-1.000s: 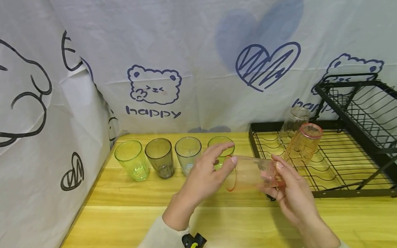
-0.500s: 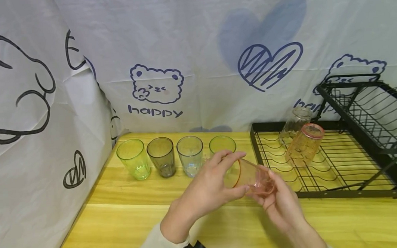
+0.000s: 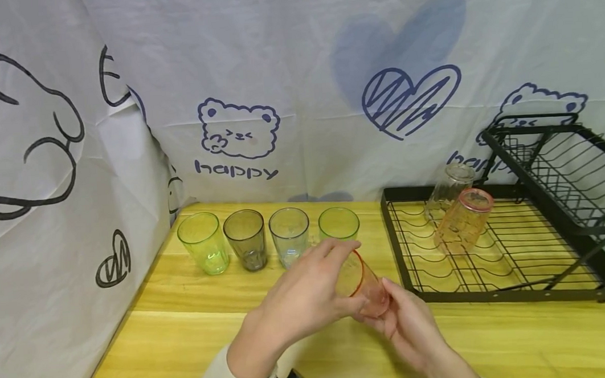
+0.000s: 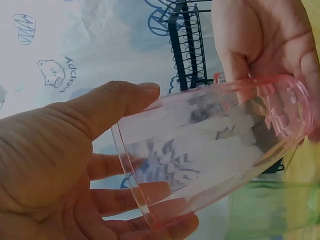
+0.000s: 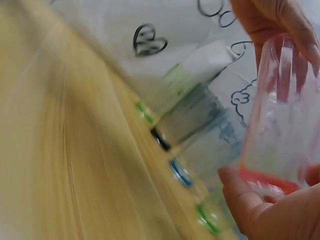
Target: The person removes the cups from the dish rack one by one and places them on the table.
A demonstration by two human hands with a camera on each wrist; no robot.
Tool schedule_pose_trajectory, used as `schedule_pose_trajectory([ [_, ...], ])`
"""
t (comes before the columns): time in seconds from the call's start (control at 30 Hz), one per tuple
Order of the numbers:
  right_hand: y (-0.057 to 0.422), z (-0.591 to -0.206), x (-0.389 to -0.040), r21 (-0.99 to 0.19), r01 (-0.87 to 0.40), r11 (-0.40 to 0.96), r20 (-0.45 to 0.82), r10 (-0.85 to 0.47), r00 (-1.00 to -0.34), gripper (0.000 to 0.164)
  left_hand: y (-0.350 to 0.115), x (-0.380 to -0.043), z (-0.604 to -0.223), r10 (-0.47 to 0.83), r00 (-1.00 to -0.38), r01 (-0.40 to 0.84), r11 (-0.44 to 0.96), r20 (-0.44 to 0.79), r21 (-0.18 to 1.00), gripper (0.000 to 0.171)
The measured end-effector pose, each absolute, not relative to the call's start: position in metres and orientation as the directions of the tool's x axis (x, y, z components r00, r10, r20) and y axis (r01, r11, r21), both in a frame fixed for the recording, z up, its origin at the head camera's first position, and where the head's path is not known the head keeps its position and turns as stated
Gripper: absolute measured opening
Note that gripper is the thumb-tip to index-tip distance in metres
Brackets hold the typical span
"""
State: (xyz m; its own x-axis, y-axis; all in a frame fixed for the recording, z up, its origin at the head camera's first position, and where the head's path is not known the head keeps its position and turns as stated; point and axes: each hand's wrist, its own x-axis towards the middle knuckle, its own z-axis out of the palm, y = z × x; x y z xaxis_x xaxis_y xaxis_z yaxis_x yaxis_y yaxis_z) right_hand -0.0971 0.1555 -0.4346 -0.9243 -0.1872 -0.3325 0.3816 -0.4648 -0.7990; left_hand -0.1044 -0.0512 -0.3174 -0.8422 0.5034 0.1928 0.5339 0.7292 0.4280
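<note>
Downward head, close wrist views share pink glass (image 3: 373, 295).

Front tabletop (image 3: 536, 336) passable; glass row (image 3: 246, 240) behind, black rack (image 3: 524, 295) right.

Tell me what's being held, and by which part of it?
A pink glass: the left hand grips it near the rim, the right hand by the base.

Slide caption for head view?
Left hand and right hand hold a tilted pink glass before four upright glasses, black rack at right.
</note>
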Motion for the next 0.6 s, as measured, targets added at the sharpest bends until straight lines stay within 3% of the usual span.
schedule_pose_trajectory([
  [0.13,0.162,-0.427,-0.095,-0.94,0.287,-0.184,-0.27,-0.113,-0.956,0.04,-0.064,-0.102,-0.313,0.518,-0.832,0.552,0.734,0.199,0.396,0.077],
  [0.27,0.176,-0.42,-0.094,-0.977,0.085,0.198,-0.088,-0.005,-0.996,0.043,-0.086,-0.099,-0.314,0.505,-0.848,0.526,0.765,0.161,0.37,0.074],
  [0.33,0.185,-0.418,-0.094,-0.916,-0.019,0.4,0.037,0.038,-0.999,0.041,-0.101,-0.097,-0.316,0.479,-0.867,0.495,0.79,0.141,0.363,0.075],
  [0.43,0.201,-0.419,-0.096,-0.727,-0.126,0.674,0.216,0.05,-0.975,0.042,-0.125,-0.097,-0.318,0.435,-0.891,0.451,0.822,0.128,0.348,0.076],
  [0.6,0.219,-0.433,-0.101,-0.404,-0.29,0.868,0.392,-0.122,-0.912,0.06,-0.17,-0.1,-0.32,0.336,-0.939,0.343,0.882,0.078,0.323,0.075],
])
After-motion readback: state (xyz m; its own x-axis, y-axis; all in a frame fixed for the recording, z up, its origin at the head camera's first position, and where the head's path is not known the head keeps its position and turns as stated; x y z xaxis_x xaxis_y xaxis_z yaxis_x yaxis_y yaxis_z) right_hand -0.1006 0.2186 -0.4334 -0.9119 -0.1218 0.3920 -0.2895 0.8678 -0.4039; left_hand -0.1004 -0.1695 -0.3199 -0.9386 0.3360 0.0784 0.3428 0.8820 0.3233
